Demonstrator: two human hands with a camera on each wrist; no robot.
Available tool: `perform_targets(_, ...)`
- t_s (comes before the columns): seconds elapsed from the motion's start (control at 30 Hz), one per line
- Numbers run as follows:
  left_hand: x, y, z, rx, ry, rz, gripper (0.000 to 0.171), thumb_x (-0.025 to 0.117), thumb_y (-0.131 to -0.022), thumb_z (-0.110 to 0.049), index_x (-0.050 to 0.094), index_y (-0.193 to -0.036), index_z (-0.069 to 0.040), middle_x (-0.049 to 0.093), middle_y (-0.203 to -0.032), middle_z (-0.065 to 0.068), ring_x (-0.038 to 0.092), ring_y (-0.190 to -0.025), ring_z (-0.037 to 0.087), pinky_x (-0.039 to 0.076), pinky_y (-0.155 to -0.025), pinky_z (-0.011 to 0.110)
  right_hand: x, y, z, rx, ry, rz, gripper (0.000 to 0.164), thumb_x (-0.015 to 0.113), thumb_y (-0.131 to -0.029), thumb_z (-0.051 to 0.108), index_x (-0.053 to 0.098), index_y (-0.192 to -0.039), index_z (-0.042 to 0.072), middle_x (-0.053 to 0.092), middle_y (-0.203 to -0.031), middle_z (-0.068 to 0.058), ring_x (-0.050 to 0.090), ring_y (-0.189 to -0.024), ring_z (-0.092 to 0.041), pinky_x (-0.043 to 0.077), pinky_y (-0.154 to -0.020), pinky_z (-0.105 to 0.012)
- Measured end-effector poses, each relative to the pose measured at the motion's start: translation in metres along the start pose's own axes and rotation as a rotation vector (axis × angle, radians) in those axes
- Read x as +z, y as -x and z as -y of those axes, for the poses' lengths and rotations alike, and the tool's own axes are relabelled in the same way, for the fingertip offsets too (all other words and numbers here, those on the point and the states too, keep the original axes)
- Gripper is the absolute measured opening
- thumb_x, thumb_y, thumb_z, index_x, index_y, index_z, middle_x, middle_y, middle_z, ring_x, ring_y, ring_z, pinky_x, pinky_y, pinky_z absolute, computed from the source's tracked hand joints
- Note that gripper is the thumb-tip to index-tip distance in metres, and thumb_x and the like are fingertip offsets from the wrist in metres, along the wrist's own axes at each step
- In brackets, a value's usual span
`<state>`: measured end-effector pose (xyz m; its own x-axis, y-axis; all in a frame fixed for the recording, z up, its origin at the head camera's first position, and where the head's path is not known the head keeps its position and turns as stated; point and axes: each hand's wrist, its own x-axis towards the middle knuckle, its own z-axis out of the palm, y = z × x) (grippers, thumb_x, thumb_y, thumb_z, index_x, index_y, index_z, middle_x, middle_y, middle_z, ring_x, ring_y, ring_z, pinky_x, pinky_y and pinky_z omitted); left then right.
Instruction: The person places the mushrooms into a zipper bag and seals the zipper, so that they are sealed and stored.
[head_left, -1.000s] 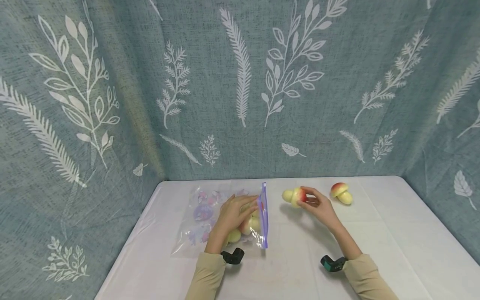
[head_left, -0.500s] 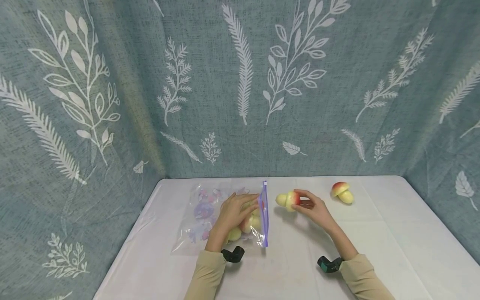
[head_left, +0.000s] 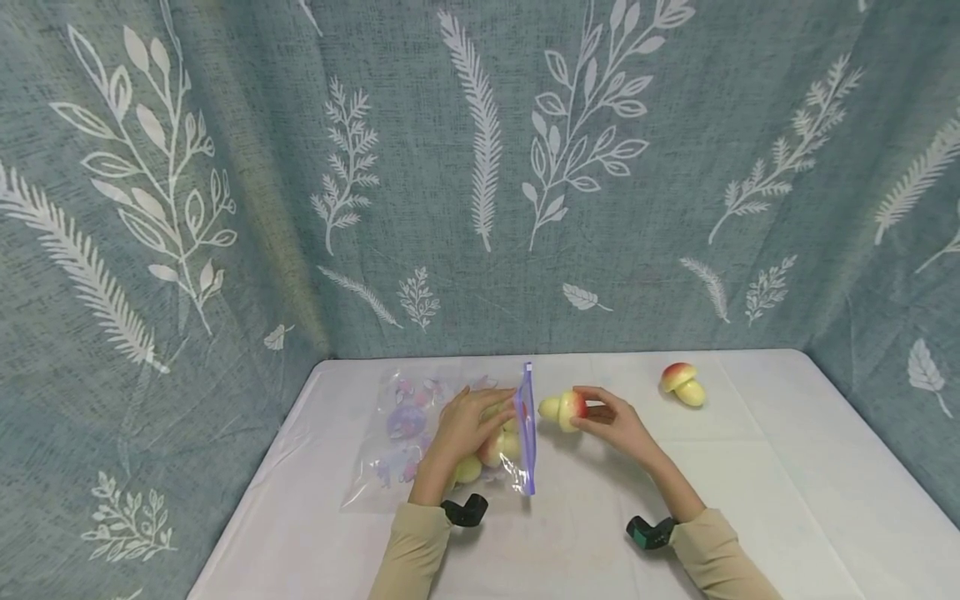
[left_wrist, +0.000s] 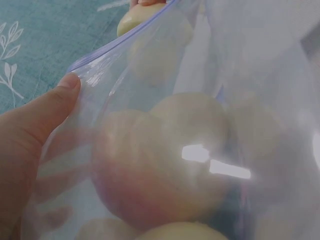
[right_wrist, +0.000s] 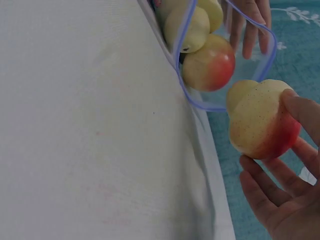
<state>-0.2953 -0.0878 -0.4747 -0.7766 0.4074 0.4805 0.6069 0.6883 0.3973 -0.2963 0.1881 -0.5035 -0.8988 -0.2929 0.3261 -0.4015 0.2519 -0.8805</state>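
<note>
My right hand (head_left: pixel 621 425) holds a yellow toy mushroom (head_left: pixel 566 411) by its red cap, thumb and fingertips around it. Its rounded stem points at the mouth of a clear zip bag (head_left: pixel 371 479), just right of the purple zip edge (head_left: pixel 529 454). My left hand (head_left: pixel 461 429) lies over the bag, holding its plastic near the zip. In the left wrist view the thumb (left_wrist: pixel 67 87) is at the rim, and the other fingers show through the plastic. Several more toy mushrooms (right_wrist: pixel 207 62) lie inside; the right wrist view looks into the gaping mouth.
Another red-and-yellow toy mushroom (head_left: pixel 682 385) lies at the back right of the white-covered table (head_left: pixel 750 483). A teal curtain with white leaf prints (head_left: pixel 450 192) hangs behind and at both sides.
My right hand has carried the toy mushroom left and slightly nearer, up close to the bag's mouth. My left hand and the bag have stayed in place.
</note>
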Motion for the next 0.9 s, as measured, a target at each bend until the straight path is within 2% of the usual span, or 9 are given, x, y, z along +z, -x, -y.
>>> perform_targets(0.13,0.001,0.001,0.001,-0.001,0.003,0.003,0.039,0.058,-0.089,-0.041,0.062,-0.121,-0.019,0.065,-0.118,-0.002,0.057,-0.114,0.019,0.028,-0.107,0.057,0.005,-0.001,-0.007,-0.006,-0.011,0.015,0.051,0.071,-0.082,0.014,0.053,-0.127,0.003,0.056,-0.124,-0.021,0.063,-0.1,-0.027,0.053,-0.082,-0.025)
perform_targets(0.27,0.002,0.0,0.001,0.0,0.008,-0.002,0.039,0.058,-0.089,-0.041,0.063,-0.121,-0.019,0.065,-0.118,-0.002,0.058,-0.114,0.019,0.029,-0.107,0.057,0.009,0.0,-0.006,-0.009,-0.019,0.032,0.05,0.071,-0.082,0.012,0.052,-0.128,0.002,0.055,-0.125,-0.021,0.062,-0.101,-0.033,0.054,-0.082,-0.028)
perform_targets(0.37,0.002,0.0,0.001,0.006,0.021,-0.009,0.038,0.059,-0.088,-0.039,0.063,-0.12,-0.019,0.065,-0.117,-0.001,0.058,-0.113,0.021,0.029,-0.106,0.058,0.011,0.001,0.005,-0.021,-0.021,0.051,0.049,0.069,-0.082,0.005,0.05,-0.127,-0.004,0.054,-0.125,-0.026,0.061,-0.101,-0.039,0.054,-0.083,-0.035)
perform_targets(0.47,0.002,0.0,0.001,0.01,0.028,-0.013,0.038,0.059,-0.088,-0.039,0.063,-0.12,-0.019,0.066,-0.116,-0.001,0.058,-0.113,0.02,0.028,-0.107,0.056,0.013,0.001,0.017,-0.025,-0.034,0.07,0.049,0.067,-0.082,-0.001,0.049,-0.126,-0.009,0.053,-0.124,-0.029,0.059,-0.101,-0.045,0.054,-0.084,-0.034)
perform_targets(0.6,0.001,0.0,0.001,0.011,0.028,-0.01,0.038,0.06,-0.088,-0.039,0.063,-0.12,-0.019,0.066,-0.116,-0.002,0.058,-0.114,0.021,0.027,-0.108,0.055,0.015,0.001,0.022,-0.022,-0.046,0.076,0.049,0.068,-0.081,0.0,0.049,-0.125,-0.008,0.053,-0.123,-0.029,0.059,-0.101,-0.044,0.053,-0.084,-0.028)
perform_targets(0.77,0.002,-0.001,0.001,0.013,0.021,-0.01,0.038,0.059,-0.088,-0.039,0.063,-0.12,-0.019,0.065,-0.117,-0.002,0.058,-0.114,0.021,0.028,-0.108,0.055,0.019,-0.001,0.023,-0.021,-0.044,0.076,0.049,0.068,-0.081,0.0,0.05,-0.126,-0.007,0.054,-0.124,-0.028,0.059,-0.101,-0.043,0.053,-0.085,-0.035)
perform_targets(0.9,0.002,-0.001,0.001,0.01,0.017,-0.009,0.039,0.059,-0.088,-0.04,0.063,-0.12,-0.02,0.065,-0.117,-0.003,0.058,-0.114,0.019,0.029,-0.107,0.055,0.022,-0.002,0.023,-0.03,-0.043,0.08,0.049,0.068,-0.081,0.001,0.05,-0.126,-0.007,0.053,-0.124,-0.028,0.059,-0.102,-0.042,0.053,-0.085,-0.032)
